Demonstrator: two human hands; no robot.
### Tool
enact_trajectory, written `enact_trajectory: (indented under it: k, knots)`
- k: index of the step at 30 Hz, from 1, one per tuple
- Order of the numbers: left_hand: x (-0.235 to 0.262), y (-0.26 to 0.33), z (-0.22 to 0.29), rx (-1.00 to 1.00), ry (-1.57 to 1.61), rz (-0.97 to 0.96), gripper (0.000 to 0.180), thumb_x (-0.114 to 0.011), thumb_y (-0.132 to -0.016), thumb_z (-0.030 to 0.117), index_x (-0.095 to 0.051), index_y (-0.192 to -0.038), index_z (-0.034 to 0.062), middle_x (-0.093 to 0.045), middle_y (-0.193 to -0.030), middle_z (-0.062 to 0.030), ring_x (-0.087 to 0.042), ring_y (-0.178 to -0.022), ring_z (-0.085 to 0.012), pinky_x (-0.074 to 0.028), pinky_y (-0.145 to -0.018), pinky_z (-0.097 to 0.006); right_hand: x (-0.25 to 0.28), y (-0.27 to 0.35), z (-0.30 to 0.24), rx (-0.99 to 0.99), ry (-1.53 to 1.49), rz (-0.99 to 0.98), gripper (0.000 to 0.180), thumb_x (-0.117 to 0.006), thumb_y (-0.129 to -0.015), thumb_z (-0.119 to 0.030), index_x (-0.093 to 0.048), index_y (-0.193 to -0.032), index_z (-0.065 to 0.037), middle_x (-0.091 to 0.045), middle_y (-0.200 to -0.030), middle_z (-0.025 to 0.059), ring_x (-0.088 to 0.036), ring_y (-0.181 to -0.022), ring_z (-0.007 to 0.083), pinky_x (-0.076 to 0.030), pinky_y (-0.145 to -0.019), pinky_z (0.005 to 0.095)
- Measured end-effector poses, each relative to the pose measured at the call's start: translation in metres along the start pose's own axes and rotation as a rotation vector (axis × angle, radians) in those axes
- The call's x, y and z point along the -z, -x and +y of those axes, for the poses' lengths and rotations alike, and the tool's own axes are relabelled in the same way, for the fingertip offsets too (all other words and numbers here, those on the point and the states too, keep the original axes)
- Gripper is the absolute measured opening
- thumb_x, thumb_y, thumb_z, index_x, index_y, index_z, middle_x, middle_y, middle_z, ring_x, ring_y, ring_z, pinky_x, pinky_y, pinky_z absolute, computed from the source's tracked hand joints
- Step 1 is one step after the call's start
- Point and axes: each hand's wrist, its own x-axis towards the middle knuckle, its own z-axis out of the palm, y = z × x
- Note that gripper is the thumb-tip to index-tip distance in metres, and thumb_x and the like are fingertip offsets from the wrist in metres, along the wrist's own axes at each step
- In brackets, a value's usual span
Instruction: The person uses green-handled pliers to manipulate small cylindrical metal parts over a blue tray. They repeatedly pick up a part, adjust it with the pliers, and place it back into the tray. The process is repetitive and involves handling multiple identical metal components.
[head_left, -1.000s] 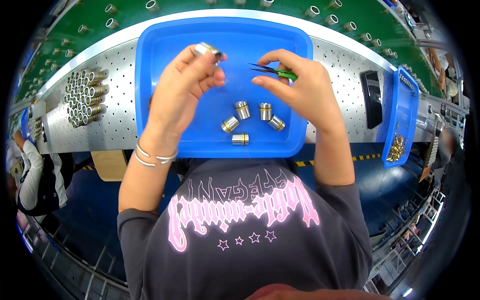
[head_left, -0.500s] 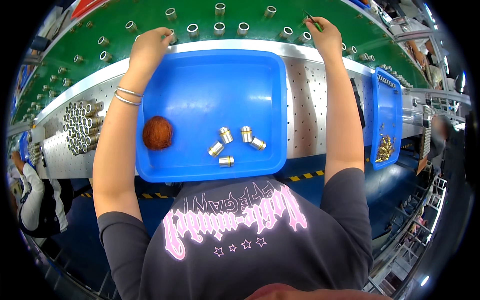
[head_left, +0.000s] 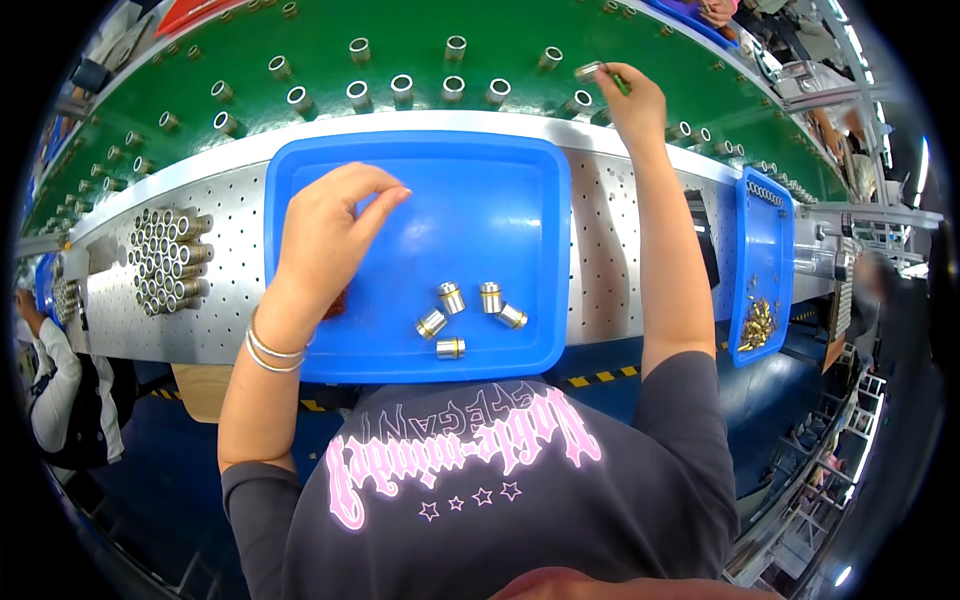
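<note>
Over the left part of a blue tray (head_left: 470,370) my left hand (head_left: 335,225) hovers, thumb and fingertips drawn together, with nothing visible between them. Beneath its wrist, a reddish-brown ball of fibre (head_left: 337,305) is mostly hidden. Several silver fittings with a yellowish ring, such as one upright fitting (head_left: 490,297), lie in the tray's lower right part. My right hand (head_left: 632,105) is above the green surface, pinching a short metal sleeve (head_left: 590,71). It also keeps a slim green-handled tool (head_left: 621,84) in its fingers, whose tip is not visible.
Several metal sleeves stand on the green surface (head_left: 430,112). A bundle of metal tubes (head_left: 168,262) rests on the perforated metal ledge (head_left: 235,200) at left. Farther right, a smaller blue tray (head_left: 765,240) holds brass-coloured pieces (head_left: 758,325) and rings. Another person (head_left: 75,390) is at far left.
My left hand has come back from a sleeve on the green surface to over the tray, covering most of the fibre ball. My right hand now has a sleeve lifted alongside the tool.
</note>
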Motion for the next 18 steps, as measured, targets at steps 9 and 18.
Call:
enact_trajectory:
  k: [9,18]
  knots:
    - [-0.040,0.021,0.003,0.063,0.643,-0.012,0.041,-0.063,-0.078,0.001,-0.052,-0.117,0.0031,-0.058,-0.109,-0.0095,-0.058,-0.094,-0.0173,-0.049,-0.082,-0.028,-0.005,0.120,-0.109,-0.030,-0.778,-0.649,0.013,-0.063,-0.081,-0.007,-0.064,-0.091,0.001,-0.064,-0.082,0.0029,-0.057,-0.078,0.0073,-0.046,-0.069,0.0212]
    - [-0.042,0.050,0.009,0.080,0.541,0.069,0.040,-0.059,-0.078,-0.006,-0.052,-0.117,0.0006,-0.058,-0.107,-0.0099,-0.060,-0.096,-0.0183,-0.050,-0.083,-0.029,-0.004,0.153,-0.150,0.473,-0.339,-0.356,0.020,-0.064,-0.068,-0.002,-0.062,-0.088,-0.006,-0.062,-0.081,0.0072,-0.062,-0.069,0.0231,-0.049,-0.060,0.0286]
